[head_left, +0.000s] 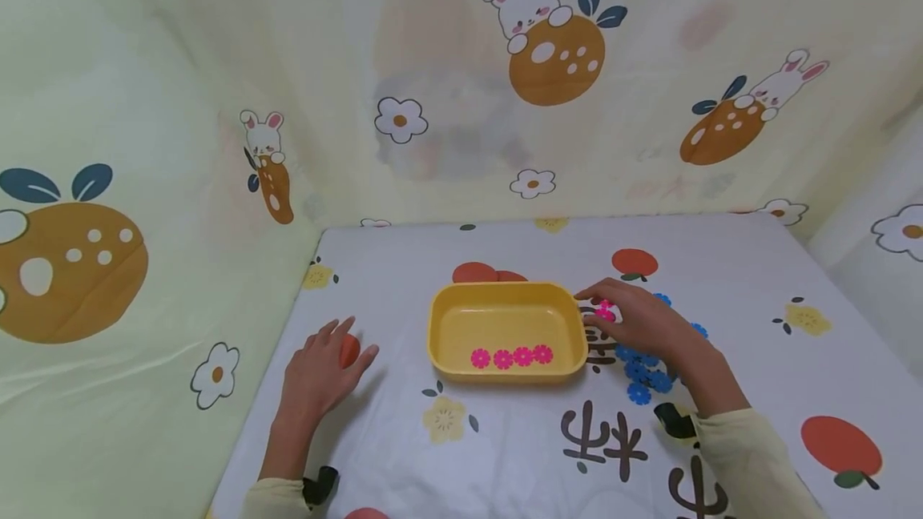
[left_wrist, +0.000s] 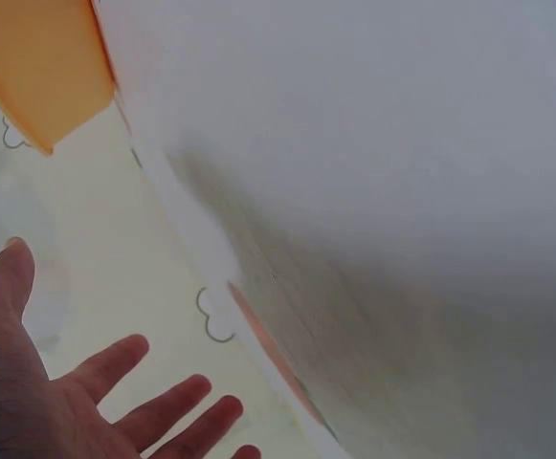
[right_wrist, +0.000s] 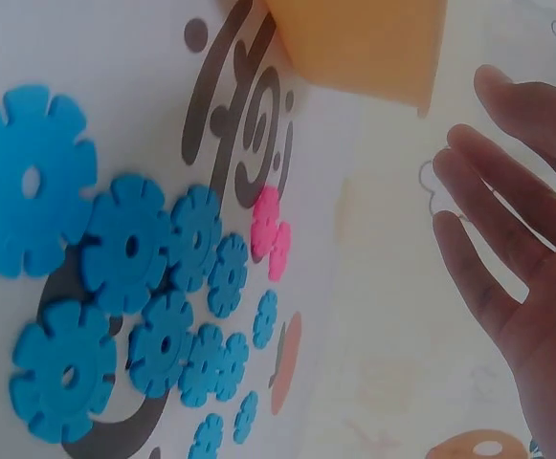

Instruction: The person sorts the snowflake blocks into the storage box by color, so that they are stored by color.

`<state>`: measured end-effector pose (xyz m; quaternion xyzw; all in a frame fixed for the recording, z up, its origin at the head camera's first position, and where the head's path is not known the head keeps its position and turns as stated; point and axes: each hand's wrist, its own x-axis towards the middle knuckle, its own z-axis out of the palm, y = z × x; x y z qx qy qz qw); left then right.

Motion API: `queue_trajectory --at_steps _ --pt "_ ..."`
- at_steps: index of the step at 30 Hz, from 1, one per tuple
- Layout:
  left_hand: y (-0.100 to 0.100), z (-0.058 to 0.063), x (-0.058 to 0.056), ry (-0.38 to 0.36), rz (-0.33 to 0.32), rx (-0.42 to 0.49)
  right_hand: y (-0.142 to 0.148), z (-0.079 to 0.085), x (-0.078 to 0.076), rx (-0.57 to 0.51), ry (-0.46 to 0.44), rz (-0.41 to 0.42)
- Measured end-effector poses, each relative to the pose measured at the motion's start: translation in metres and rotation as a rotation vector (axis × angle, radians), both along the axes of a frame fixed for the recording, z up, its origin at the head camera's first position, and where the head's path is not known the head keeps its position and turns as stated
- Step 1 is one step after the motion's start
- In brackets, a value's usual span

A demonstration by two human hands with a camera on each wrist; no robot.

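A yellow tray (head_left: 447,319) stands mid-table with several pink flower-shaped discs (head_left: 502,359) lined up along its near side. My right hand (head_left: 634,319) is just right of the tray, fingertips close to its rim, with nothing between the loosely bent fingers. Beneath that hand, pink notched discs (right_wrist: 266,222) lie on the cloth next to a spread of blue notched discs (right_wrist: 129,244), partly hidden by the hand in the head view. My left hand (head_left: 317,371) hovers left of the tray, fingers spread and holding nothing.
A white printed tablecloth (head_left: 519,455) covers the table, with fruit, flowers and dark lettering on it. Patterned curtains (head_left: 447,38) hang behind and to the left. A dark strap piece (head_left: 320,485) shows at my left wrist.
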<state>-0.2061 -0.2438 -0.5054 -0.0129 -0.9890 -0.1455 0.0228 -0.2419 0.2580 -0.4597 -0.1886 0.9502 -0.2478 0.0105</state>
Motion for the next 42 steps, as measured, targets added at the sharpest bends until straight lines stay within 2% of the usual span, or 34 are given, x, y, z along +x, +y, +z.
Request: queue_trajectory --at_steps 6,15,22,31,42 --pt "-0.002 0.0 0.003 0.004 -0.001 0.006 0.007 -0.002 0.001 0.018 0.016 -0.001" --pt "-0.003 -0.001 0.001 0.012 -0.002 0.006 0.02 -0.002 -0.002 0.02 -0.024 -0.043" --pt "-0.003 0.002 0.002 0.026 -0.003 0.0 0.034 -0.009 -0.007 0.033 -0.025 -0.059" --pt "-0.004 0.003 0.002 0.036 -0.004 0.008 0.044 -0.015 -0.009 0.028 -0.093 -0.11" --pt "-0.005 0.0 0.001 0.022 0.001 -0.001 0.039 -0.033 -0.018 0.028 -0.091 -0.09"
